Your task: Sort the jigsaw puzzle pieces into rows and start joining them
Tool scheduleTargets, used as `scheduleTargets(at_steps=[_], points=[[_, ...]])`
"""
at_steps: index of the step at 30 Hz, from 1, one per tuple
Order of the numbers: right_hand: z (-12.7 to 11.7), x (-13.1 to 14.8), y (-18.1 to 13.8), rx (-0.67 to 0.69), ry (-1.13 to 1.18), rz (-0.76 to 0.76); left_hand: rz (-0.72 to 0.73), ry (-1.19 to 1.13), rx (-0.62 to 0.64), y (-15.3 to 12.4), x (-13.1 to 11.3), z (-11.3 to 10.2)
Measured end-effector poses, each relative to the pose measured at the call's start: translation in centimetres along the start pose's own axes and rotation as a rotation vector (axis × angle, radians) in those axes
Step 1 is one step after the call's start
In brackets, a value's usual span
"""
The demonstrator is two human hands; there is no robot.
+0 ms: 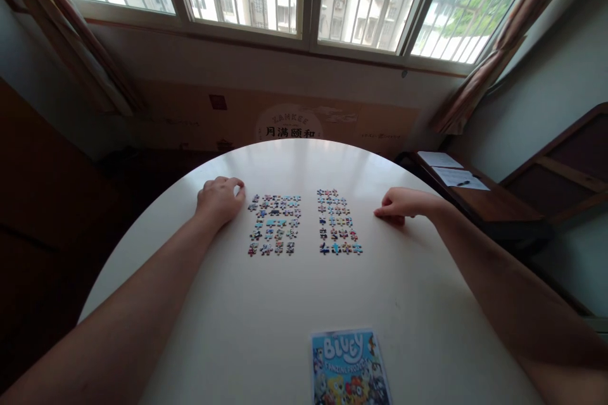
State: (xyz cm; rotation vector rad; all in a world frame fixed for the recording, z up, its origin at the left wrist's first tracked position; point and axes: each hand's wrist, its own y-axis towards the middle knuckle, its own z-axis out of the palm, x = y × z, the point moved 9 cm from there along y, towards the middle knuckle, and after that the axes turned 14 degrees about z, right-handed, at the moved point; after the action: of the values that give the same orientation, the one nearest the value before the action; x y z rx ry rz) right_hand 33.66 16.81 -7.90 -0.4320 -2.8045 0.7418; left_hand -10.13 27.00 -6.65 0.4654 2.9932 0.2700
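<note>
Head view: your left hand [219, 199] sits palm down on the table [266, 304], beyond the card [349, 367] and well to its left. Fingers are half curled w/ tips on the tabletop just beside the far corner of the left grid [274, 224] of jigsaw pcs. Nothing shows in its grip, but the palm side is hidden, so can't tell if a pc is tucked under. Your right hand [399, 204] lies beyond the card and off to its right, loosely curled too, index tip on the table aimed at the right grid [337, 223], near it but not touching. Nothing seen held there either, underside hidden. Both grids lie flat beyond the card, well apart from it: left grid a bit left of its line, right grid approx on it, w/ a bare strip btw them. Pcs are small flat knob-and-notch shapes, prob cardboard, printed in blues, reds and darks, spaced out, not interlocked. Judging by that: v. light, stiff but thin, tabs prob bend if forced, and the glossy white top looks slick, so they'd skid if nudged. Best hold is prob a thumb-and-index pinch on opposite edges, or slide one clear w/ a fingertip first, since they lie too flat to get under. Card is a glossy rectangular cartoon print at the near table edge, cut off by the frame
</note>
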Motion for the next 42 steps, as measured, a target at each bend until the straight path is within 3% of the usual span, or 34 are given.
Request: scheduleTargets(at_steps=[6, 11, 16, 22, 29, 34, 42], points=[[-1.6, 1.4, 2.4, -0.473, 0.070, -0.023, 0.002, 0.000, -0.005, -0.1, -0.2, -0.3], [-2.2, 2.2, 1.9, -0.674, 0.164, -0.149, -0.007, 0.018, 0.019, -0.1, 0.1, -0.2], [-2.0, 2.5, 0.9, -0.703, 0.177, -0.407, 0.008, 0.014, -0.002, 0.1, 0.2, -0.1], [-1.2, 3.8, 0.8, -0.769, 0.160, -0.563, 0.010, 0.004, -0.031, 0.3, 0.6, 0.2], [-1.0, 5.6, 1.3, -0.839, 0.169, -0.617, -0.004, 0.001, -0.027, 0.2, 0.6, 0.2], [-1.1, 4.8, 1.0, -0.880, 0.231, -0.638, 0.000, 0.004, -0.047, 0.3, 0.7, 0.2], [-0.4, 4.5, 1.8, -0.763, 0.246, -0.685, 0.000, 0.013, -0.035, 0.3, 0.7, 0.4]])
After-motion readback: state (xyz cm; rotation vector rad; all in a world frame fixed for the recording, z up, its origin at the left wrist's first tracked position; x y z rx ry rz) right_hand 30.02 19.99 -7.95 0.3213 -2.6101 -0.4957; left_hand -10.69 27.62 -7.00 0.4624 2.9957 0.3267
